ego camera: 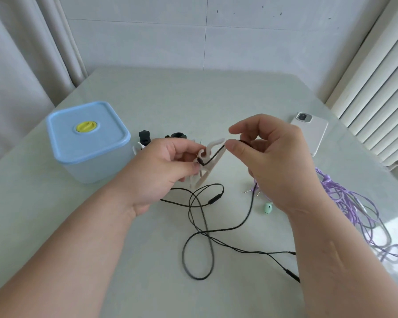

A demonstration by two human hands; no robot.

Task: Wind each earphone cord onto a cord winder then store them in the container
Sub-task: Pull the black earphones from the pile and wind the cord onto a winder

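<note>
Slack black cord [198,228] seen looped toward near edge of table, mostly unwound. Pale cord winder [213,162] held above table centre, gripped in left hand [161,171], cord end pinned against it by thumb. Cord pinched between thumb and forefinger of right hand [276,161], just beside winder's upper tip. Step judged: first turn of first winding. Next move: cord to be carried round winder under light tension, lid to be removed later. Winder's long axis tilted: lower end toward near-left, hooked end pointed toward far-right corner. Lidded container [97,166] stood by left edge; purple cords [338,193] heaped at right edge.
</note>
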